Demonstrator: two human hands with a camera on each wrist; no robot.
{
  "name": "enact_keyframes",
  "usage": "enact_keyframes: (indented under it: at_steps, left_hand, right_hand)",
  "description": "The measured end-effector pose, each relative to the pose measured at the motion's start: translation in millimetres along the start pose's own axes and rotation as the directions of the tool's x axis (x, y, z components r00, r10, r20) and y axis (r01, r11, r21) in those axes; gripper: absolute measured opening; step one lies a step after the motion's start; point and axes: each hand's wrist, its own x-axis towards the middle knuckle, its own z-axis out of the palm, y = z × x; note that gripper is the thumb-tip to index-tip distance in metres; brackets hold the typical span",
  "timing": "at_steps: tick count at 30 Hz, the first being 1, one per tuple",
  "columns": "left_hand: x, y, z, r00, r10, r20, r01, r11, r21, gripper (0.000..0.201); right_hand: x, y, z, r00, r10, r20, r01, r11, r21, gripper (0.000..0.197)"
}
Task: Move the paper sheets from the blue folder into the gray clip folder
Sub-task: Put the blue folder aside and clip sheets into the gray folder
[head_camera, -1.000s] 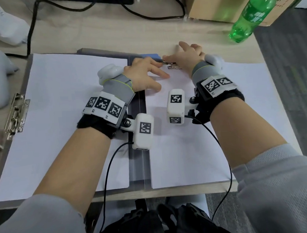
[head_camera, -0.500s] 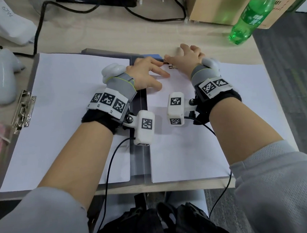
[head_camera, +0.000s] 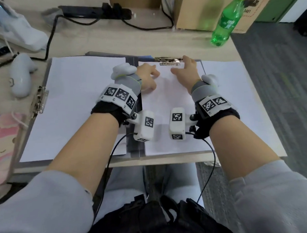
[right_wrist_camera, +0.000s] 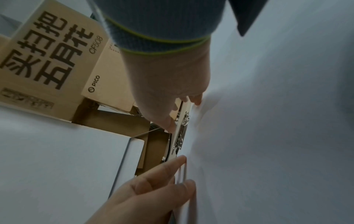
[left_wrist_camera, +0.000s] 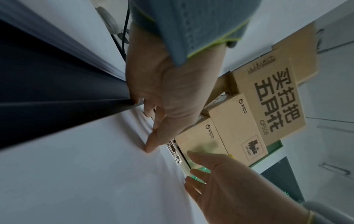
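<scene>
Bottom of frame: forearms w/ wrist cams. Centre: paper sheets (head_camera: 168, 115) lie flat on gray clip folder (head_camera: 135, 149), top edge under metal clip (head_camera: 169, 60) at upper centre. Left hand (head_camera: 148, 77) presses sheets w/ loosely curled fingers, gripping nothing. Right hand (head_camera: 187, 71) fingers at clip's right end; grip state: cannot tell. Step (judged): seat sheets square under clip, hold flat while clip closes. Blue folder: not identifiable. Clip jaw position blurred in wrist views. Far right: green bottle (head_camera: 227, 19).

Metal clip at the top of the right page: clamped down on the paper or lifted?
Cannot tell. The silver metal clip overlaps the white sheet's top edge; right hand touches its end.
</scene>
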Motion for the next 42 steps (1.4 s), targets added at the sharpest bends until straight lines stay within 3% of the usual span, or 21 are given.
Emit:
enact_keyframes:
  at_steps: [2, 5, 8, 13, 18, 23, 27, 31, 34, 37, 39, 42]
  left_hand:
    - [-10.3, 3.9, 5.1, 1.0, 0.013, 0.012, -0.014, 0.998, 0.056, 0.025]
    - [-26.3, 7.3, 10.9, 0.999, 0.032, 0.0, -0.032, 0.998, 0.053, 0.02]
    - [-42.9, 8.8, 14.9, 1.0, 0.023, 0.008, -0.023, 1.0, -0.014, 0.036]
    - [-83.6, 3.5, 18.0, 0.999, 0.028, -0.043, -0.033, 0.99, -0.138, 0.041]
    - [-129.6, -12.3, 8.4, 0.977, 0.026, -0.212, -0.067, 0.981, -0.184, 0.041]
    - [-162.8, -56.4, -2.2, 0.907, -0.18, -0.381, 0.076, 0.96, -0.271, 0.041]
    - [-188.0, -101.8, -7.3, 0.806, -0.392, -0.444, 0.294, 0.916, -0.273, 0.048]
    - [-210.6, -142.8, -3.2, 0.72, -0.556, -0.415, 0.458, 0.831, -0.317, 0.044]
    - [-225.0, -158.8, -0.2, 0.72, -0.586, -0.372, 0.483, 0.808, -0.337, 0.031]
    - [-234.7, -163.5, -3.3, 0.697, -0.591, -0.406, 0.434, 0.798, -0.418, 0.01]
    - [-242.1, -160.1, -11.8, 0.664, -0.584, -0.467, 0.302, 0.781, -0.547, 0.008]
    - [-253.6, -150.4, -30.9, 0.609, -0.549, -0.572, 0.036, 0.739, -0.672, 0.037]
  right_hand:
    - [-12.6, 3.8, -3.6, 1.0, 0.011, 0.009, -0.012, 0.998, 0.063, 0.063]
    - [-31.6, 8.9, -7.3, 0.999, 0.023, 0.024, -0.025, 0.993, 0.115, 0.063]
    - [-51.1, 7.6, -8.2, 0.998, 0.024, 0.061, -0.033, 0.989, 0.142, 0.055]
    - [-85.6, 3.2, -3.4, 0.996, -0.017, 0.091, 0.0, 0.982, 0.19, 0.039]
    - [-117.0, -12.2, 10.5, 0.985, -0.071, 0.16, 0.031, 0.97, 0.243, 0.032]
    - [-141.1, -32.9, 31.9, 0.964, -0.115, 0.242, 0.048, 0.963, 0.265, 0.028]
    - [-157.3, -50.6, 54.0, 0.95, -0.122, 0.286, 0.059, 0.974, 0.22, 0.029]
    - [-168.3, -60.8, 71.9, 0.946, -0.086, 0.313, 0.047, 0.99, 0.131, 0.032]
    - [-169.1, -65.7, 82.1, 0.952, -0.088, 0.295, 0.086, 0.996, 0.021, 0.036]
    - [-168.7, -69.7, 90.6, 0.954, -0.076, 0.291, 0.099, 0.993, -0.066, 0.039]
    - [-168.2, -70.2, 93.8, 0.952, -0.059, 0.299, 0.089, 0.992, -0.09, 0.037]
    - [-169.4, -72.5, 93.3, 0.951, -0.069, 0.3, 0.104, 0.989, -0.101, 0.03]
